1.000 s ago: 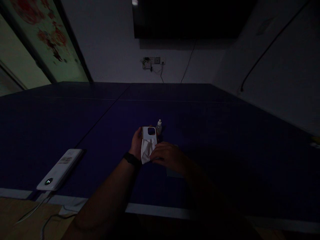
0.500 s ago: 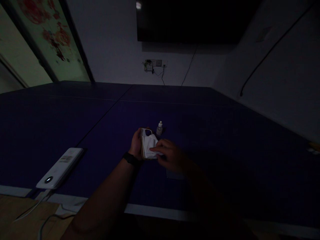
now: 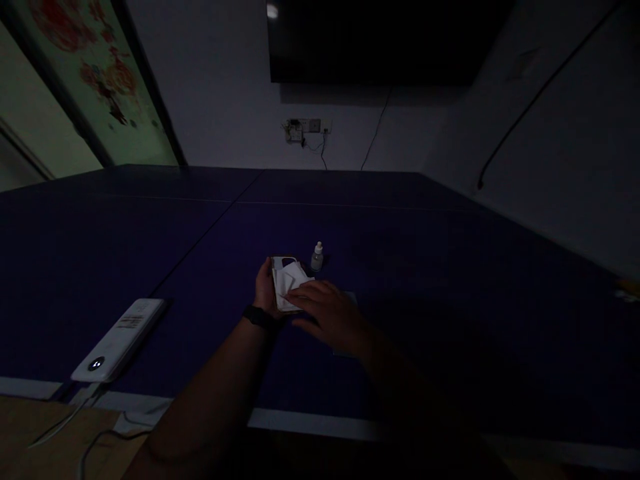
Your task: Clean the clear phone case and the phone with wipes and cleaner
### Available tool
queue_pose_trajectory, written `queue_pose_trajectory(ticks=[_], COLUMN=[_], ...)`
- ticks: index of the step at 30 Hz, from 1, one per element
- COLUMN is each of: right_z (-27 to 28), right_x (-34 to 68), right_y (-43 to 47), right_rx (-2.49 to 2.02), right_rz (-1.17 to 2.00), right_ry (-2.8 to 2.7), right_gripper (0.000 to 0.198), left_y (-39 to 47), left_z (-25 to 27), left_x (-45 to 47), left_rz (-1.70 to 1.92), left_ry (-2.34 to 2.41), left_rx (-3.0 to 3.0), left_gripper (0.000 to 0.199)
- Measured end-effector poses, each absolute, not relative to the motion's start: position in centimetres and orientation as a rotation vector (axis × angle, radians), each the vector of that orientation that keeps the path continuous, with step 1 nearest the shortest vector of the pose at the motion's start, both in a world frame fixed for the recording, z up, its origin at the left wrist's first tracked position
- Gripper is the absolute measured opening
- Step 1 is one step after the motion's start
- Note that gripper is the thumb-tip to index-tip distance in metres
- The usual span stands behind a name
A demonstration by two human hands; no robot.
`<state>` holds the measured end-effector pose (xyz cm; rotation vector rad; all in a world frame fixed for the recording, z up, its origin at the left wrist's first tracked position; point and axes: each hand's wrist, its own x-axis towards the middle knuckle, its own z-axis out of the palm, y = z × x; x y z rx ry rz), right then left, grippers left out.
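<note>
My left hand [image 3: 265, 290], with a dark band on its wrist, is closed round the left edge of a phone case [image 3: 283, 262]. The case is pale with a brownish rim, and a camera cutout shows at its far end. A crumpled white tissue [image 3: 292, 273] lies over the case's inner face. My right hand [image 3: 327, 310] presses that tissue against the case with its fingertips, its thumb apart from the fingers. Just beyond the case stands a small dropper bottle [image 3: 317, 257] with a white cap, touched by neither hand.
A thin flat sheet [image 3: 351, 297] lies partly under my right hand on the dark blue table [image 3: 210, 347]. At left is a white power bank [image 3: 120, 339] with a lit display and cables [image 3: 70, 415] at its near end. A wall screen [image 3: 390, 40] hangs beyond.
My right hand has slid left and slightly nearer over the case, its fingers now flatter. The tissue has shifted and folded differently. The view has moved slightly.
</note>
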<state>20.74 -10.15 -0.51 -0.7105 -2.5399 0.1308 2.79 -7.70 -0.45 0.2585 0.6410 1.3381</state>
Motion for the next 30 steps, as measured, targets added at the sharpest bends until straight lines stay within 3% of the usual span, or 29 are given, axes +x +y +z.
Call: queue_pose_trajectory(ticks=[5, 11, 16, 20, 30], right_z=[-0.3, -0.7, -1.7, -2.3, -4.5], right_x=[21.2, 21.5, 22.4, 22.9, 22.9], right_y=[-9.9, -9.6, -8.4, -7.5, -5.8], right_rx=[-0.695, -0.688, -0.476, -0.444, -0.853], right_rz=[0.153, 0.187, 0.517, 0.651, 0.419], right_ry=[-2.529, -2.508, -2.390, -2.239, -1.851], right_gripper=[0.021, 0.035, 0.016, 0.013, 0.022], left_y=[-7.9, -7.7, -7.9, -8.1, -8.2], left_z=[0.1, -0.3, -0.4, -0.2, -1.9], left_x=[3.2, 3.2, 3.4, 3.4, 2.8], left_rz=[1.386, 1.483, 1.356, 1.275, 0.954], left_ry=[0.676, 0.689, 0.759, 0.822, 0.776], left_rx=[0.247, 0.240, 0.363, 0.475, 0.666], left_gripper=[0.052, 0.038, 0.032, 0.043, 0.060])
